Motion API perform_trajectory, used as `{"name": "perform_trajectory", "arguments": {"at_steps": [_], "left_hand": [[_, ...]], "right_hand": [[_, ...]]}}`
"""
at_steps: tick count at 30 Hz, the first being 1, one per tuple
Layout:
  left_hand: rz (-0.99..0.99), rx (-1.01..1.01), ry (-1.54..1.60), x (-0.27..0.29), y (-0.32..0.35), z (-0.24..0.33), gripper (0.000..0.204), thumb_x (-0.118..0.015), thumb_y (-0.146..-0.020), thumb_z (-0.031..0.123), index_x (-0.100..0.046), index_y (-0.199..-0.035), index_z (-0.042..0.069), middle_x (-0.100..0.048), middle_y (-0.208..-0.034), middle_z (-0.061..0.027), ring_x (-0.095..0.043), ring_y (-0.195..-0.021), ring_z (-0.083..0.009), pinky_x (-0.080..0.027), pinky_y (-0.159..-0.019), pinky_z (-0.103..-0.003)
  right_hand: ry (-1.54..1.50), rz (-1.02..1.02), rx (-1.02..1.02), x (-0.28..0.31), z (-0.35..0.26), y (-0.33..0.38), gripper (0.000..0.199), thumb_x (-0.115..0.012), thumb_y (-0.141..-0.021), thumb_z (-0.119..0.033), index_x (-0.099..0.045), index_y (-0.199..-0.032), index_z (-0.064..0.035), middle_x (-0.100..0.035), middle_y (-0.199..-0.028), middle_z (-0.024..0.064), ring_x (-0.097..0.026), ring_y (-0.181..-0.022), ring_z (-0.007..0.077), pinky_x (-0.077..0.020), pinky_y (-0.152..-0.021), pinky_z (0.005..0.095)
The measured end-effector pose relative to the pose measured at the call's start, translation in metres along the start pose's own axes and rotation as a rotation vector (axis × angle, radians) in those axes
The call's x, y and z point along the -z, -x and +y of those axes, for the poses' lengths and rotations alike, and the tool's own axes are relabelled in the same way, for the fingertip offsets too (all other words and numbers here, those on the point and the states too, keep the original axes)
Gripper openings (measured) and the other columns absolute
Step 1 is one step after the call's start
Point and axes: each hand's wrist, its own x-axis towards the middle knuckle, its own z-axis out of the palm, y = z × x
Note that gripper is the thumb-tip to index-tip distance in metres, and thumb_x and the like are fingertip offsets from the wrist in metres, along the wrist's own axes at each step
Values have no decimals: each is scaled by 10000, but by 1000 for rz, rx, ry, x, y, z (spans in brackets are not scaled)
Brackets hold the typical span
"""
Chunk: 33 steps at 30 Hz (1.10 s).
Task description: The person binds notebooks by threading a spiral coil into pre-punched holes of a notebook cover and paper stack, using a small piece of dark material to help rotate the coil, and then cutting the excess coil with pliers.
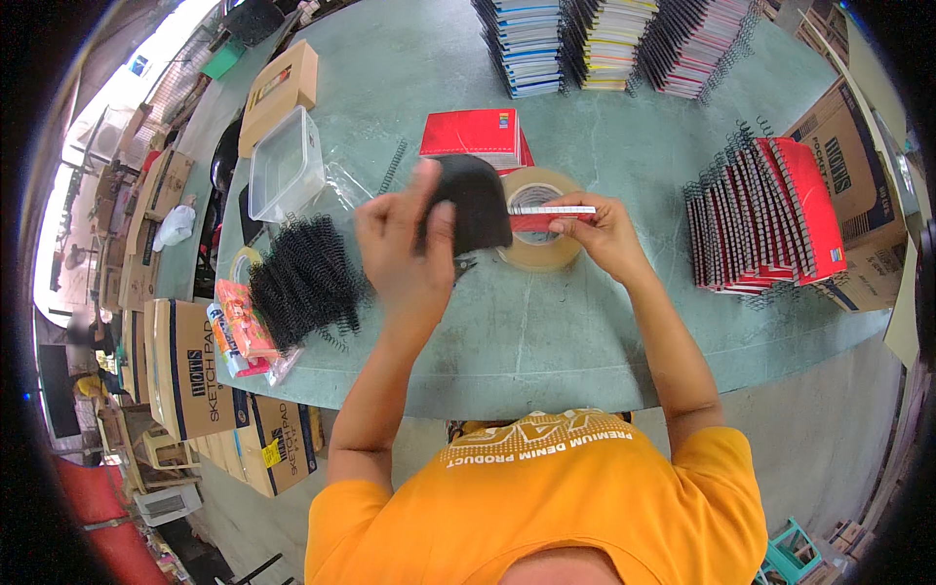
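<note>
Above the grey-green table (546, 341) is a slim, red-and-white notebook (534, 219).

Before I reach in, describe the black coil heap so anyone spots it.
On the green table, at left, find the clear plastic container. Below it in view lies the black coil heap: all dark spirals, unlike the orange packet beside it.

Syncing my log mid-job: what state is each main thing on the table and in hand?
Left hand: gripping black piece, blurred
Right hand: pinching red booklet
Red booklet: apparently closed
Tape roll: lying flat
Black coils: loosely heaped
Right red notebooks: stacked, coils showing
Middle red pile: stacked
Far notebooks: three stacks, coils showing
Clear box: lid unclear
</note>
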Motion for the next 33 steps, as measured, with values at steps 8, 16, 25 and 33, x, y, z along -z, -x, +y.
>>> {"name": "perform_trajectory", "arguments": {"at_steps": [8,16,25,33], "left_hand": [[95,-73,-83,-3,-10,5,415,-653,-765,57,-622,-1160,179,-534,-831,-76,-553,-767,-229,-455,-706,-323],[72,-61,-37,-11,-11,10,434,-656,-748,9,-635,-1146,180,-553,-858,-91,-543,-743,-217,-457,-690,-315],[-530,-15,5,-32,19,8,375,-629,-793,79,-615,-1159,160,-550,-935,-150,-565,-820,-279,-473,-736,-372],[-297,-264,-4,-34,35,4,351,-662,-773,155,-609,-1114,92,-566,-983,-139,-561,-892,-302,-455,-762,-396]], "right_hand": [[56,-10,-6,0,5,1,202,-657,-810,-16,-647,-1012,-3,-667,-917,20,-592,-819,79,-485,-745,231],[9,-30,1,-5,8,6,195,-620,-831,8,-630,-1026,11,-660,-919,5,-575,-845,63,-476,-772,236],[17,-108,7,-2,3,6,238,-629,-827,-13,-628,-1064,0,-658,-968,8,-564,-891,69,-459,-817,238],[-57,7,121,-13,-4,6,257,-622,-843,-77,-635,-1093,-19,-626,-1140,99,-546,-1075,165,-427,-924,284]]}}
